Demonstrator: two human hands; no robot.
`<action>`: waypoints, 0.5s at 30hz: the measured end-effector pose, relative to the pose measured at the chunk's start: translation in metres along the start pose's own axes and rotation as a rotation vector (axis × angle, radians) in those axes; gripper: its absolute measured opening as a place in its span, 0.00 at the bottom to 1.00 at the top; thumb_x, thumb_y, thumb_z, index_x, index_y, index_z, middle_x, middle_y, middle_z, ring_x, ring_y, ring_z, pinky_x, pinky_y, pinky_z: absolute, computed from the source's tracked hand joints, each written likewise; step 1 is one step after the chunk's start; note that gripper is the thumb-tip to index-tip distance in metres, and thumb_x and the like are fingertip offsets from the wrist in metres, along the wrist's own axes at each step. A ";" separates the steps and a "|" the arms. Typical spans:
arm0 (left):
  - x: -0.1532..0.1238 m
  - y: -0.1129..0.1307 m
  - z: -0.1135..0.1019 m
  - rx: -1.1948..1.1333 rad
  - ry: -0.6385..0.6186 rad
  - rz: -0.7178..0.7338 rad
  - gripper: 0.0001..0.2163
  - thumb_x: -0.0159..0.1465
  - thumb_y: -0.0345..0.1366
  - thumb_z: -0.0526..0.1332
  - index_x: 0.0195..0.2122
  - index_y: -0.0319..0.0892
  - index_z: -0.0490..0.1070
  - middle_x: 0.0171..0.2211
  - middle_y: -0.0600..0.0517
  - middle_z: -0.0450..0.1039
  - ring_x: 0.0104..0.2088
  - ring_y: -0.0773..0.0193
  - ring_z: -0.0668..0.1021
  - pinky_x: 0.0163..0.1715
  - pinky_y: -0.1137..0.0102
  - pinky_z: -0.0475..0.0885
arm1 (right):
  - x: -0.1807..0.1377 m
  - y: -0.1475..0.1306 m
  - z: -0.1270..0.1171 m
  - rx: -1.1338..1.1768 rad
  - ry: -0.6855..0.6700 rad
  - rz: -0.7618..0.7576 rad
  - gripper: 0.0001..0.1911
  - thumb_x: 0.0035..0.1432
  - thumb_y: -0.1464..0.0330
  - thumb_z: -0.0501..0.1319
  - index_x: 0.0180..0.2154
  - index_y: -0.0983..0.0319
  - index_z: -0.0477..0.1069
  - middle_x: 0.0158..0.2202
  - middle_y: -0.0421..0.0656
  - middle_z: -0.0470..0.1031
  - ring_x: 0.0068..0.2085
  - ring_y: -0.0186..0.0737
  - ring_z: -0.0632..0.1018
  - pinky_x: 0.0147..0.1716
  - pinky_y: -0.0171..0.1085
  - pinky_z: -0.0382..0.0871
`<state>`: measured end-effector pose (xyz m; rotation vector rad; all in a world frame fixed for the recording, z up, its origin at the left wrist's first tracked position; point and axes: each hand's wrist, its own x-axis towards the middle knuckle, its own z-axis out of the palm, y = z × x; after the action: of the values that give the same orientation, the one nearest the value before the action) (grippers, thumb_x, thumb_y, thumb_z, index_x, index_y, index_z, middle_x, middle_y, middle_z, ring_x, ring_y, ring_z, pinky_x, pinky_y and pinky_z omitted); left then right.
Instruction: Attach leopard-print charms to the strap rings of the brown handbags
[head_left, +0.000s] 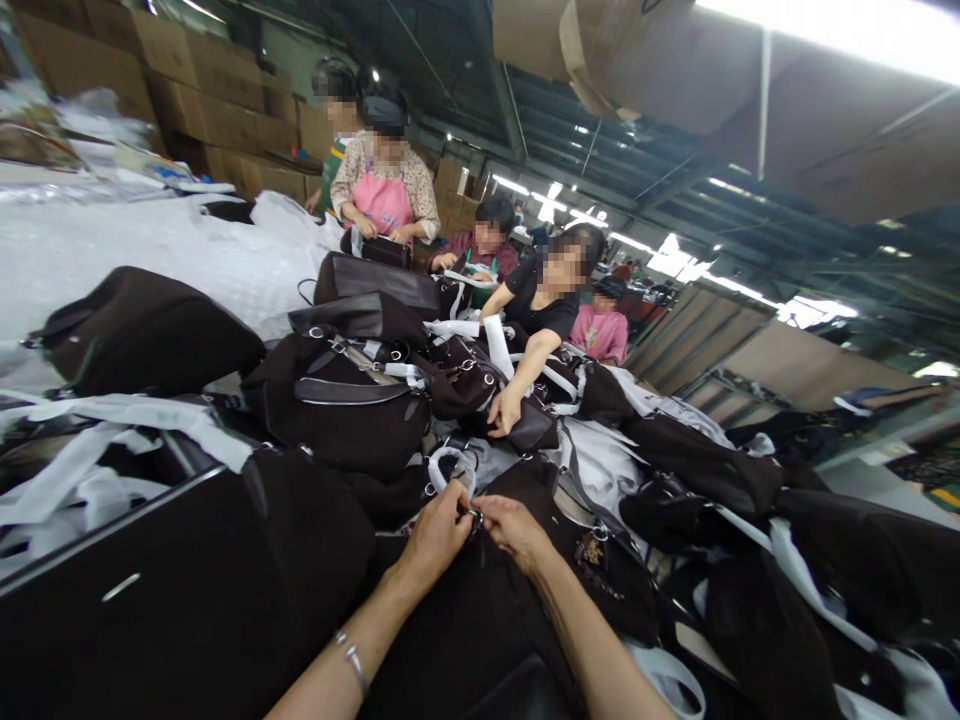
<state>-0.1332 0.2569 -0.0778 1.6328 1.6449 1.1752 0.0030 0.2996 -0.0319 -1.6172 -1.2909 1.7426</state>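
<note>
My left hand (441,525) and my right hand (514,527) meet in the middle of the view, fingers pinched on a small metal clasp (475,517). The fingers partly hide it, so its exact form is unclear. Below them lies a dark brown handbag (465,620), running under both forearms. Just past my left fingertips, a strap wrapped in white padding (450,460) forms a loop. Beside my right hand is another dark bag (615,580) with a patterned piece hanging on it.
Dark bags (345,400) with white-wrapped straps are heaped all around. A co-worker's hand (506,408) reaches into the heap from ahead. Another person in a pink apron (381,205) handles a bag farther back. White wrapping sheet (150,240) lies at left, with cardboard boxes (202,85) stacked behind.
</note>
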 end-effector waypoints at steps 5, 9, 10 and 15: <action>-0.002 0.000 -0.004 -0.017 0.090 0.092 0.05 0.61 0.27 0.57 0.36 0.44 0.65 0.33 0.53 0.73 0.32 0.66 0.76 0.37 0.71 0.71 | -0.001 -0.010 -0.003 -0.105 -0.008 -0.080 0.11 0.53 0.66 0.63 0.36 0.66 0.77 0.17 0.31 0.63 0.14 0.22 0.55 0.15 0.30 0.40; -0.003 0.000 -0.009 -0.042 0.166 0.167 0.03 0.63 0.29 0.57 0.37 0.44 0.65 0.35 0.52 0.74 0.33 0.66 0.78 0.37 0.71 0.73 | -0.004 -0.028 -0.006 -0.209 -0.054 -0.127 0.11 0.52 0.64 0.64 0.34 0.64 0.79 0.18 0.33 0.66 0.14 0.23 0.55 0.14 0.31 0.41; -0.003 0.001 -0.009 -0.045 0.175 0.183 0.03 0.63 0.29 0.57 0.38 0.44 0.65 0.35 0.52 0.74 0.34 0.66 0.78 0.38 0.71 0.73 | -0.005 -0.032 -0.007 -0.227 -0.059 -0.130 0.11 0.53 0.63 0.64 0.34 0.64 0.79 0.18 0.33 0.66 0.14 0.24 0.55 0.15 0.31 0.41; -0.005 0.003 -0.011 -0.032 0.177 0.233 0.04 0.64 0.28 0.56 0.39 0.44 0.65 0.37 0.51 0.74 0.36 0.66 0.78 0.39 0.71 0.74 | -0.004 -0.047 -0.010 -0.386 -0.069 -0.273 0.10 0.49 0.66 0.65 0.34 0.63 0.82 0.22 0.37 0.73 0.21 0.27 0.63 0.21 0.30 0.51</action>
<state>-0.1401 0.2496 -0.0713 1.7804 1.5614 1.4922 0.0003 0.3222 0.0110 -1.4906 -1.8748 1.4584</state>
